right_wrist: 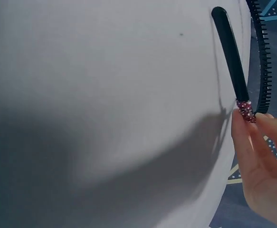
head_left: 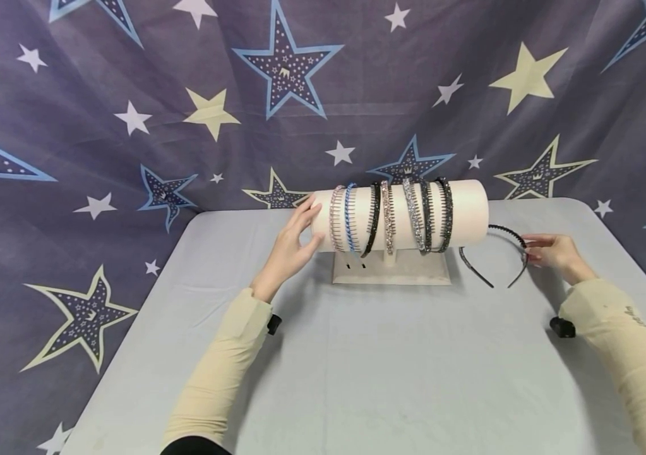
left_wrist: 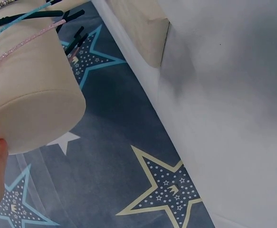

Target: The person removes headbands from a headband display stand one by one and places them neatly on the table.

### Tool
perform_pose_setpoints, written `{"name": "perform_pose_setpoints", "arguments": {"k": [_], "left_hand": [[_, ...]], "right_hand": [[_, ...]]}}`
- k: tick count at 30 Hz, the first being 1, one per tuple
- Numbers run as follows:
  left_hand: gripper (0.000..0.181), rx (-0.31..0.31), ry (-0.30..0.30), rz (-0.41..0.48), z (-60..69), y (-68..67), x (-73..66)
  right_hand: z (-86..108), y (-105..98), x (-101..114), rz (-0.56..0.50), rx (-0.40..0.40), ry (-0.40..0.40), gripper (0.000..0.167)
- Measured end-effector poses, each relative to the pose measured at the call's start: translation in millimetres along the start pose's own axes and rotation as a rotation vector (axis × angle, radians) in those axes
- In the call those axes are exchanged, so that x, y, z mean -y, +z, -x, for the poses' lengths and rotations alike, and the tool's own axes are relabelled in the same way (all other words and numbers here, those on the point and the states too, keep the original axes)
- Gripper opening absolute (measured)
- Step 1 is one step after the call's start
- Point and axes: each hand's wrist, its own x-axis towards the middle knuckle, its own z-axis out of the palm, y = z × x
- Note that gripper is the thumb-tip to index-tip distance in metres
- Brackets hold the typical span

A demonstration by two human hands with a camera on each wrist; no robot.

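Headband [right_wrist: 232, 54], black and toothed with pinkish glitter, just beside the right end of the display roll [head_left: 470, 212], partly hidden behind that end in the head view. Pinched between thumb and fingertips of the right hand [head_left: 553, 253], at the glitter. Probably light, stiff yet springy, slippery along the smooth black leg, fragile where glittered; better held by the outer band, clear of teeth. Left hand [head_left: 288, 253] spread against the roll's left end, fingers extended rather than clenched. Other headbands [head_left: 389, 215] around the roll between both ends.
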Motion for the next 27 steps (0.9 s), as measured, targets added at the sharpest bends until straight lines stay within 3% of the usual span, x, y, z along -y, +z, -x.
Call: {"name": "perform_pose_setpoints", "arguments": {"k": [7,16,21,27], "left_hand": [[0.048,0.002,-0.005,-0.004,-0.7,-0.6,-0.7],[0.048,-0.003,0.002,-0.004,-0.3,-0.8,-0.1],[0.047,-0.006,0.011,0.008,-0.5,-0.2,-0.2],[0.047,-0.014,0.021,0.012,-0.5,1.2,0.0]], "right_hand": [[0.0,0.1,-7.0,-0.095,0.007,0.012,0.051],[-1.0,1.3,-9.3,-0.074,-0.028,0.036,0.044],[-1.3,2.1,-11.0,0.031,-0.062,0.039,0.025],[-2.1,2.6,-12.9,0.202,-0.097,0.008,0.044]]}}
